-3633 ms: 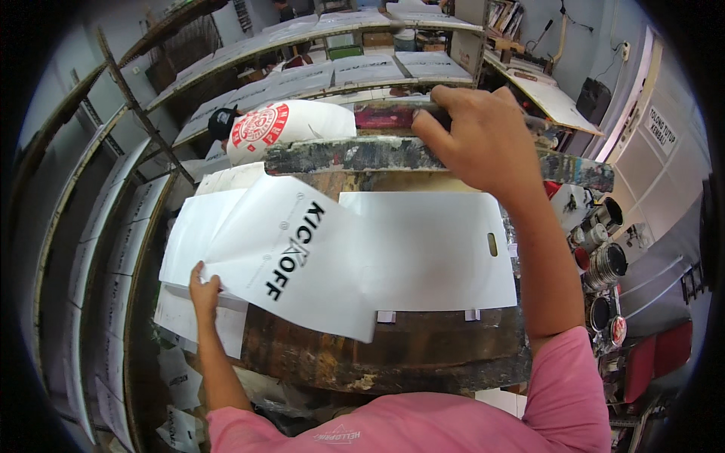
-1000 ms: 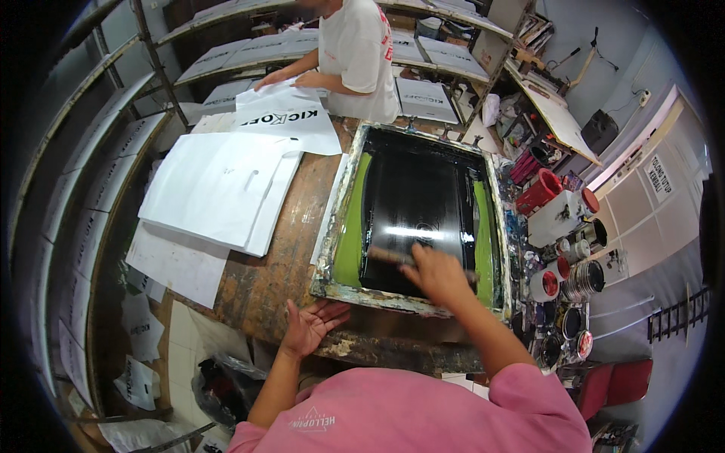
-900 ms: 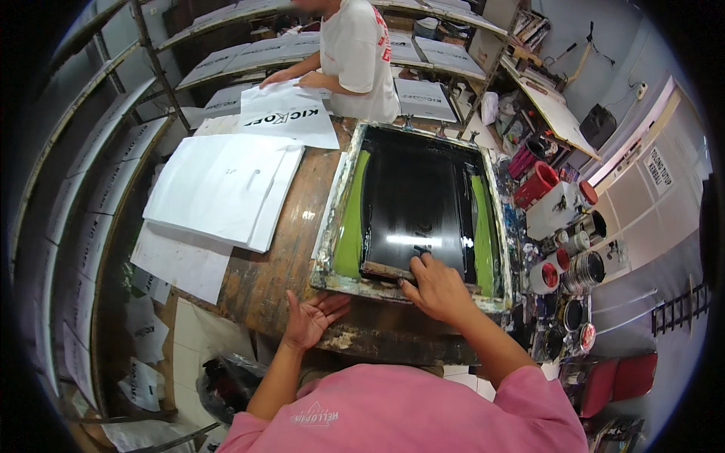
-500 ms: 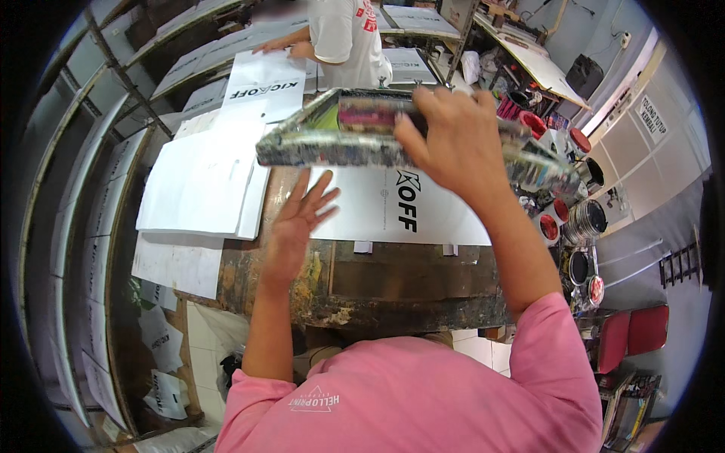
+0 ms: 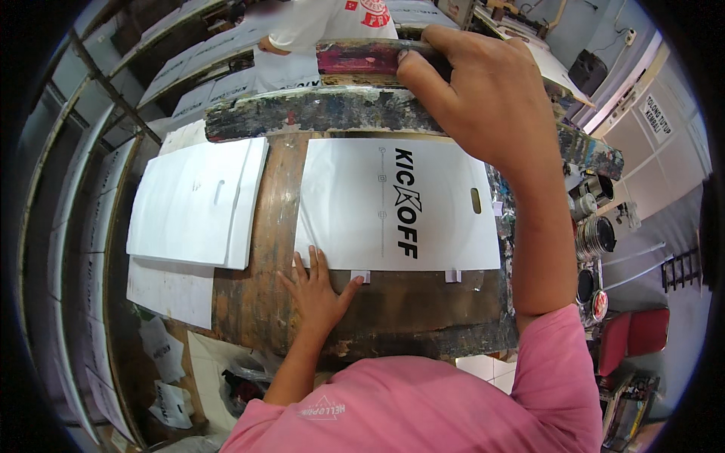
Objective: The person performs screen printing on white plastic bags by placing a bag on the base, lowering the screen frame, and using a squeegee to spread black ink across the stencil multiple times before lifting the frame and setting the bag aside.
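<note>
On the worktable lies a flat white plastic bag with black lettering and a die-cut handle slot. My left hand rests with fingers spread at its near left corner, fingertips touching the edge. Above the bag's far side, a paint-crusted screen-printing frame is raised and tilted. A squeegee with a pink-stained wooden handle shows behind the frame's near bar. My right hand is closed around the squeegee at the frame, thumb on the near face; its other fingertips are hidden.
A stack of white bags sits to the left. Across the table a person in a white shirt has a hand by another printed bag. Drying racks line the left; paint tins and a red chair stand right.
My left hand has come down from the air to the bag's near left corner. The raised frame and squeegee now sit higher in view with my right hand, showing more of the bag.
</note>
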Demonstrator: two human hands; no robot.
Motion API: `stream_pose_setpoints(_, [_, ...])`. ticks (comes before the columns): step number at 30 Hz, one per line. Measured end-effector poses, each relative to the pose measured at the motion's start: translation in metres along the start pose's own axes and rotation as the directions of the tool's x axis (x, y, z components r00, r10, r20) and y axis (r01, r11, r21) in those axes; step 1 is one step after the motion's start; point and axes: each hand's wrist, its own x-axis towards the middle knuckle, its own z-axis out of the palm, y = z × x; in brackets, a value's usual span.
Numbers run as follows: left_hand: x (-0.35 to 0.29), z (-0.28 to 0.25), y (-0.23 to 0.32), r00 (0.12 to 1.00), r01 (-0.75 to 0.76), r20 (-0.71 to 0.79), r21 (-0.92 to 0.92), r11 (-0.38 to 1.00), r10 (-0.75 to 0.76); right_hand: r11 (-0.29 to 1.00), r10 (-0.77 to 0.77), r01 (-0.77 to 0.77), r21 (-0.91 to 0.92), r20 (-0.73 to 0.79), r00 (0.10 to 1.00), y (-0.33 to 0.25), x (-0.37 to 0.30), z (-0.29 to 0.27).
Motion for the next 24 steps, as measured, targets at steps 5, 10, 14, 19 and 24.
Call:
stream_pose_setpoints(5, [0.035, -0.043, 0.032, 0.909, -0.247, -0.406, -0.344, 0.906, 0.094, 0.997, -0.067, 0.065, -0.039, -0.035, 0.997, -0.012, 0.027, -0.018])
stream_pose_setpoints(10, [0.085, -0.083, 0.041, 0.818, -0.309, -0.557, -0.637, 0.706, -0.144, 0.994, 0.102, -0.104, 0.018, 0.057, 0.993, -0.012, 0.028, -0.02])
stream_pose_setpoints(14, [0.07, -0.089, 0.008, 0.796, -0.19, -0.445, -0.828, 0.528, -0.41, 1.0, -0.003, 0.003, -0.002, -0.015, 1.0, 0.006, 0.025, -0.006])
stream_pose_setpoints(19, [0.048, -0.099, -0.105, 0.785, -0.073, -0.314, -0.903, 0.423, -0.535, 1.0, -0.023, 0.023, 0.003, 0.024, 0.999, 0.017, 0.025, -0.001])
stream_pose_setpoints(24, [0.051, -0.123, -0.259, 0.765, 0.104, -0.341, -0.773, 0.626, -0.547, 0.998, 0.041, -0.04, -0.038, 0.034, 0.999, 0.006, 0.021, -0.004])
